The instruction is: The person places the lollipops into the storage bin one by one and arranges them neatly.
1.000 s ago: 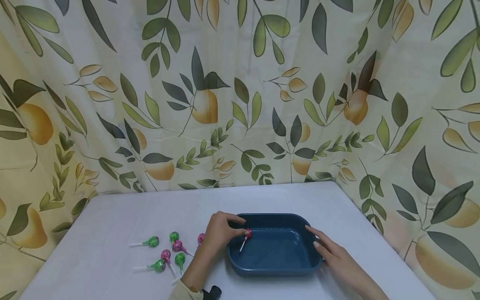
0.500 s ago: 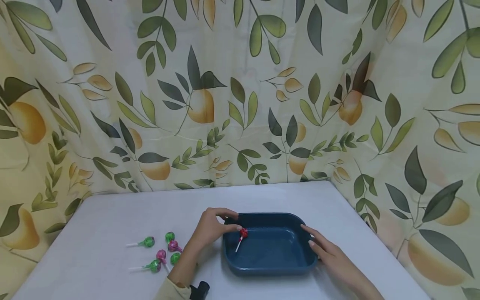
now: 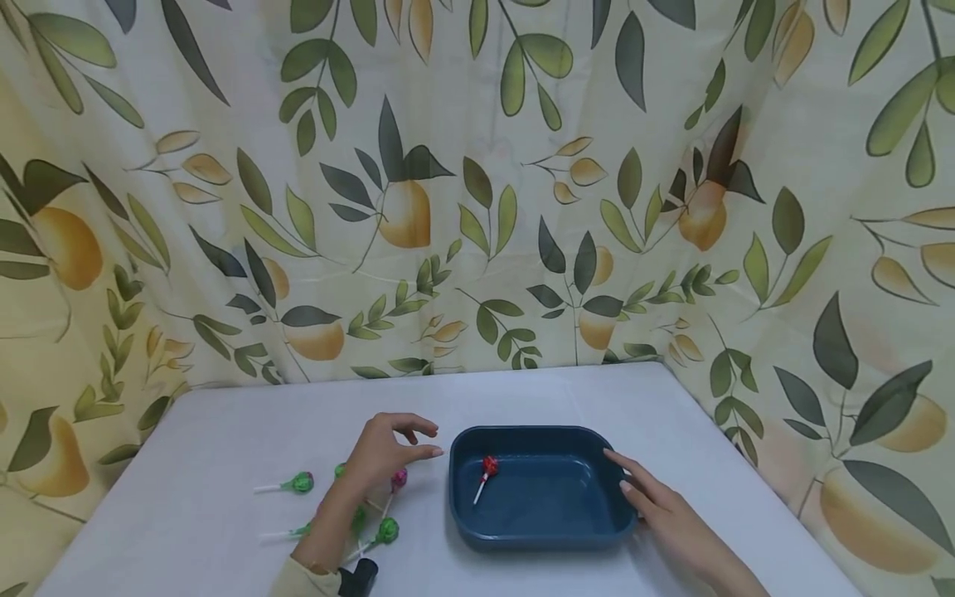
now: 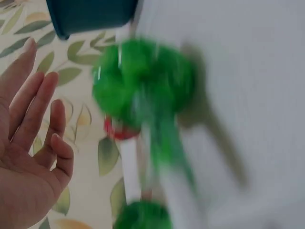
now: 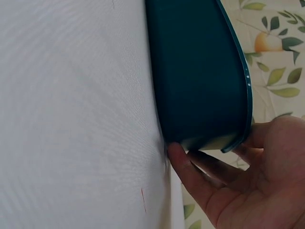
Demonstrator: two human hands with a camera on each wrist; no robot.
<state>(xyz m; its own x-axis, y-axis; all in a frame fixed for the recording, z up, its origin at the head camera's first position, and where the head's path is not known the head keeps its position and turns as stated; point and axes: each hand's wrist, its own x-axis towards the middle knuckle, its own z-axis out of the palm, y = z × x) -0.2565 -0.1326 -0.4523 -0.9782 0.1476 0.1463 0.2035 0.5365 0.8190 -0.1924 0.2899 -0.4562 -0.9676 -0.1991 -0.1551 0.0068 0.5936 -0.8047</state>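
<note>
Left hand [image 3: 388, 448] is hovering, released, at nine o'clock of glossy blue rectangular tray [image 3: 552, 542] holding round red lollipop [image 3: 488, 467]; right hand [image 3: 662, 507] is grasping three-o'clock end.

Tray [image 3: 552, 544] is rocking dark blue, red lollipop [image 3: 489, 466] is glowing inside. Lower left, green lollipops [image 3: 387, 531] and a pink lollipop [image 3: 399, 478] are popping on the white table [image 3: 254, 431], and the curtain [image 3: 477, 124] above is sporting a green-leaf, orange-fruit print.
</note>
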